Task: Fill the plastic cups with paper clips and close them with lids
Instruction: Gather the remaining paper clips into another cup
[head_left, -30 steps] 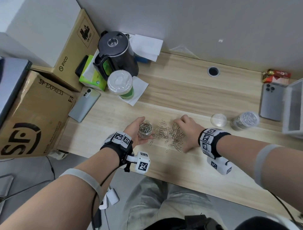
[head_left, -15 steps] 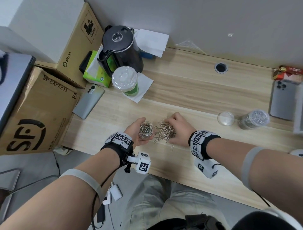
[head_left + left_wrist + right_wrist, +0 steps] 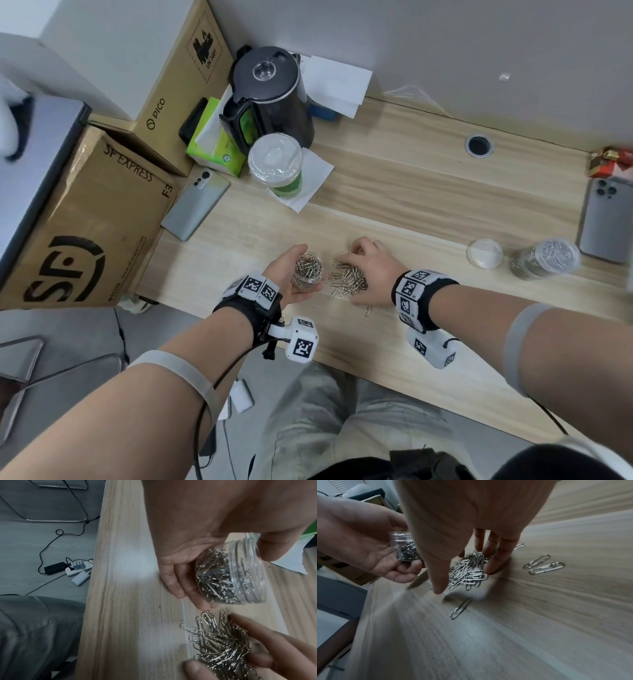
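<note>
**Scooping clips toward the open cup**

From the head view, my left hand (image 3: 291, 274) wraps around a small clear cup (image 3: 307, 270), mouth up and partly filled with clips, held just at 9 o'clock of the clip pile (image 3: 347, 279) so the trip is short. My right hand (image 3: 370, 274) lies over the pile, fingers bent down around it. Out at 3 o'clock on the desk (image 3: 428, 192) sit a loose lid (image 3: 484, 253) and a second cup (image 3: 544, 258), already full and capped.

From the left wrist, the cup (image 3: 229, 574) is tilted with its mouth leaning toward the pile (image 3: 221, 642), gripped between thumb and fingers (image 3: 181, 580); I judge the tilt is meant to ease loading.

From the right wrist, the fingers (image 3: 493, 555) and thumb curl in around the heap (image 3: 467, 572), gathering it but not yet lifting it clear. A few stray clips (image 3: 542, 565) lie at 3 o'clock, one (image 3: 460, 608) at 6 o'clock; they will need a later sweep.
</note>
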Demonstrator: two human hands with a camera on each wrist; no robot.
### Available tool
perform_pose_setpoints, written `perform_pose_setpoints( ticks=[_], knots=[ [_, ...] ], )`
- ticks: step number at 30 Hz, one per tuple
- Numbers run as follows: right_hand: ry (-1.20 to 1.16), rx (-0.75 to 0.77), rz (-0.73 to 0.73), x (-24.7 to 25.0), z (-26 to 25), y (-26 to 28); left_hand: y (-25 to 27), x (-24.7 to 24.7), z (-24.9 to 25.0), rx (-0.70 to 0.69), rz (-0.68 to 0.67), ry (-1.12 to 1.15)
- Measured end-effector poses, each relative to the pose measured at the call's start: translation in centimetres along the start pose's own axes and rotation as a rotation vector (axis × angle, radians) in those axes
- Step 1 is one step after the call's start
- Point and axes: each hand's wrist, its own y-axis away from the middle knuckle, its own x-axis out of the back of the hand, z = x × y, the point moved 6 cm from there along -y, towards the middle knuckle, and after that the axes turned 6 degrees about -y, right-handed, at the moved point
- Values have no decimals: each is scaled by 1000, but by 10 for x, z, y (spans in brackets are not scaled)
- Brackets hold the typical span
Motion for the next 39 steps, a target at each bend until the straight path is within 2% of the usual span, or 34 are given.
perform_pose_setpoints(
  ticks=[6, 16, 39],
  knots=[
    [103, -34, 4, -5, -9, 1, -3, -2, 0, 0, -6, -11],
    [-131, 25, 107, -4, 3, 7, -6, -9, -1, 24, 7, 3],
    [-222, -79, 113, 19, 13, 19, 1, -34, 7, 43, -17, -12]
  ],
)
